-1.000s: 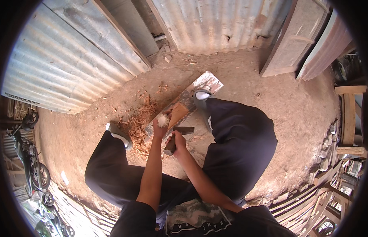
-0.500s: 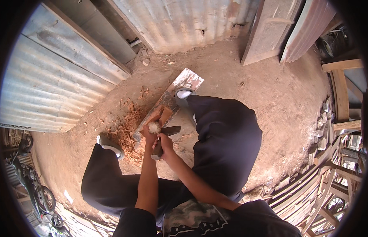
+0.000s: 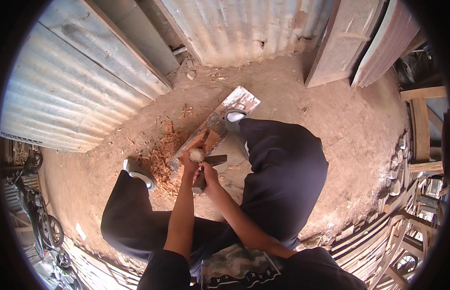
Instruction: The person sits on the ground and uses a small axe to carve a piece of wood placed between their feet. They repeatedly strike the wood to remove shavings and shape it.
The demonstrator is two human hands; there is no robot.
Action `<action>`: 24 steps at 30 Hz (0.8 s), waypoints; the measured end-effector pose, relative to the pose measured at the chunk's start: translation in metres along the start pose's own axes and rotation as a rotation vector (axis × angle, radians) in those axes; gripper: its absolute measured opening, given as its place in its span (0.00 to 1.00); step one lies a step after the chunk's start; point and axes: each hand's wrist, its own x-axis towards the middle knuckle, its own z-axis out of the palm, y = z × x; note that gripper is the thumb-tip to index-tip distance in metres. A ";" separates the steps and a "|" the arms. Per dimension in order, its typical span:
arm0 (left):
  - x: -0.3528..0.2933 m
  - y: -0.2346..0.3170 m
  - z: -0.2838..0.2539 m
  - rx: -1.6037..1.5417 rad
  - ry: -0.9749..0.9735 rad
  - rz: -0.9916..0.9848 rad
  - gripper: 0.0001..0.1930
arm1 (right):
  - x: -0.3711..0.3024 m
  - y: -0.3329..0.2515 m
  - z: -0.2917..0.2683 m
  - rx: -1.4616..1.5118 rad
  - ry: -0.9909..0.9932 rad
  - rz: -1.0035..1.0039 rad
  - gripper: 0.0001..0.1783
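Observation:
My left hand is closed around a chisel with a pale, frayed handle top. Its dark blade reaches over an orange-brown wooden block. That block rests on a long worn plank with flaking white paint. Just right of the left hand, my right hand grips a dark mallet-like tool. One end of this tool points right and its other, thick end comes out below the fist. The mallet is close beside the chisel's top; whether they touch I cannot tell.
Wood shavings lie heaped left of the plank. My right shoe presses on the plank; my left shoe stands by the shavings. Corrugated metal sheets and leaning boards border the dirt ground. A motorcycle stands left, stacked timber right.
The whole view has shifted, so the scene sits farther right. The chisel's blade shows more plainly over the block. Both hands keep nearly the same grip and place beside each other.

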 end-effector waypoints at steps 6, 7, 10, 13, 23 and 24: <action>-0.029 0.017 -0.006 0.299 -0.014 0.048 0.15 | -0.003 -0.008 -0.015 0.066 0.079 0.000 0.08; -0.033 0.020 -0.011 0.309 0.005 0.029 0.15 | -0.004 -0.009 -0.014 0.090 0.091 -0.001 0.08; -0.029 0.022 -0.018 0.327 0.067 0.017 0.15 | -0.003 -0.014 -0.013 0.076 0.117 -0.001 0.08; -0.021 0.006 -0.048 0.374 0.113 -0.003 0.18 | -0.010 -0.003 0.008 0.059 0.080 0.029 0.08; -0.025 -0.001 -0.009 0.021 -0.080 0.117 0.13 | -0.003 -0.012 -0.010 0.126 0.162 0.013 0.08; -0.028 -0.001 -0.012 0.059 -0.075 0.160 0.12 | -0.002 -0.012 -0.010 0.124 0.148 0.015 0.08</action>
